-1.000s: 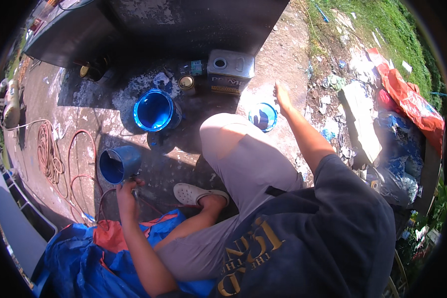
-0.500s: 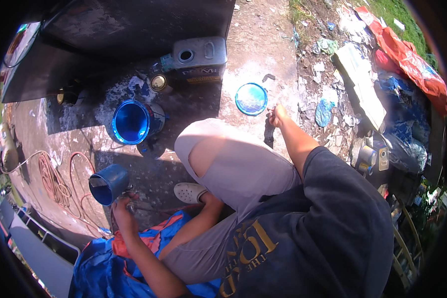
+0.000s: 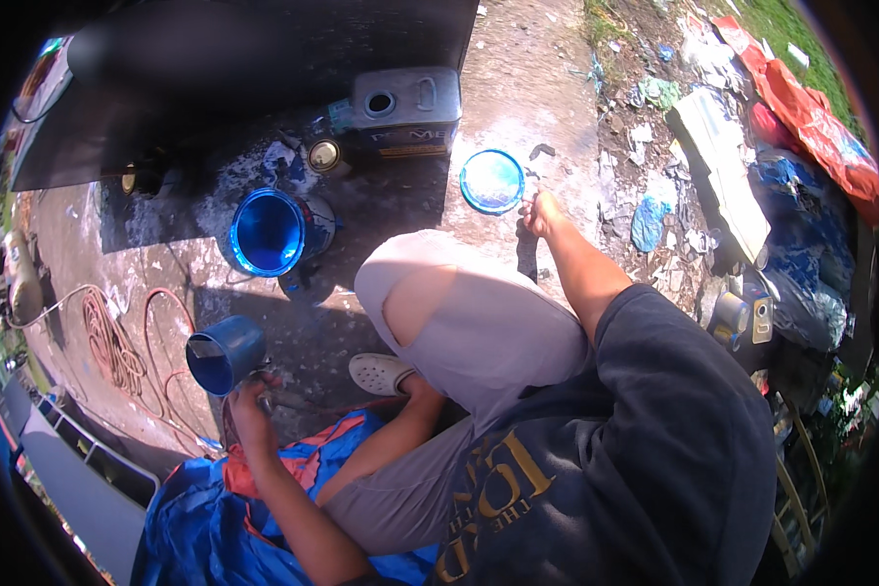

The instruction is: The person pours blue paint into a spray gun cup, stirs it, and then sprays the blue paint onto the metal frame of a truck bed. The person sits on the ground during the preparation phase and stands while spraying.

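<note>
My left hand [image 3: 250,398] is closed around the metal body of what looks like a spray gun [image 3: 267,379]. Its open blue cup [image 3: 230,354] tilts toward the left. Out to the right, my right hand [image 3: 541,211] grips the edge or a short handle of a round, blue-rimmed strainer [image 3: 492,183]; the fingers partly hide the grip. Pale, bright patches show inside its rim. Between the hands and farther off, an open bucket [image 3: 268,234] coated inside with blue paint stands on the ground, its mouth partly toward me.
A rectangular metal can [image 3: 405,103] stands beyond the bucket, beside a small round tin [image 3: 324,155]. A coiled reddish hose [image 3: 107,337] lies at left. Scraps and a white slab [image 3: 718,171] litter the right side. Blue cloth [image 3: 200,523] lies beside my legs.
The right hand has moved slightly away from me, and the blue-rimmed strainer has shifted with it. My left hand keeps its hold on the spray gun. The whole view has turned a little.
</note>
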The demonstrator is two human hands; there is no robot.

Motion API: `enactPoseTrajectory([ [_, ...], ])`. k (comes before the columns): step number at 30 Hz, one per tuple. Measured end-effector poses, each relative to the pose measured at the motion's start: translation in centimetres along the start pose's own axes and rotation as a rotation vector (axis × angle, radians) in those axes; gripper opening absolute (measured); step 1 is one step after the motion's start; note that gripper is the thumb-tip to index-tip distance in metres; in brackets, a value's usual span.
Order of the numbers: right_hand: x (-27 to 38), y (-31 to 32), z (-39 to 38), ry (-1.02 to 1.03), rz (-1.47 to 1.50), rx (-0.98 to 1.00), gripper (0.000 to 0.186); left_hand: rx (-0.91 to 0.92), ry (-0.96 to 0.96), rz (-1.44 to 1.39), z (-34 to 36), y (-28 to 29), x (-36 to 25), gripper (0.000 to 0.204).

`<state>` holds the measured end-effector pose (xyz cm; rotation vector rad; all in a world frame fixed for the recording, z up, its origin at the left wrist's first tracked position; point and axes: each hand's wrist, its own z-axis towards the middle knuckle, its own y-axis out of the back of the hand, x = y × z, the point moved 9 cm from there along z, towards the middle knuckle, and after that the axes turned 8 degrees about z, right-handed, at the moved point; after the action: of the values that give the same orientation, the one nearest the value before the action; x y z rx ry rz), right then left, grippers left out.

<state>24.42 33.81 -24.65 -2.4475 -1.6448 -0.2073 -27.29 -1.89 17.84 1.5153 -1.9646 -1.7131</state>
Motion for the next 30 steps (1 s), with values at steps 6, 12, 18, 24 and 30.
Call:
enactPoseTrajectory([
  [6,0.0,-0.6,0.4,0.031,-0.047,-0.022,0.063,0.005,0.209,-0.382,-0.1,-0.3,0.3,0.017],
  [12,-0.4,-1.9,-1.0,0.075,-0.046,-0.061,0.064,0.012,0.073,-0.156,-0.3,0.0,1.2,0.019],
  [18,-0.5,-2.1,-0.5,0.054,-0.022,-0.065,0.059,0.002,0.056,-0.144,-0.3,0.1,0.6,0.024],
  [24,-0.8,-3.0,0.4,0.021,-0.052,-0.048,0.057,-0.015,0.117,-0.294,-0.3,-0.2,-0.3,0.021],
  [30,0.2,-3.5,1.8,0.061,-0.010,0.000,0.059,0.004,0.009,-0.110,0.0,0.0,-1.2,0.020],
])
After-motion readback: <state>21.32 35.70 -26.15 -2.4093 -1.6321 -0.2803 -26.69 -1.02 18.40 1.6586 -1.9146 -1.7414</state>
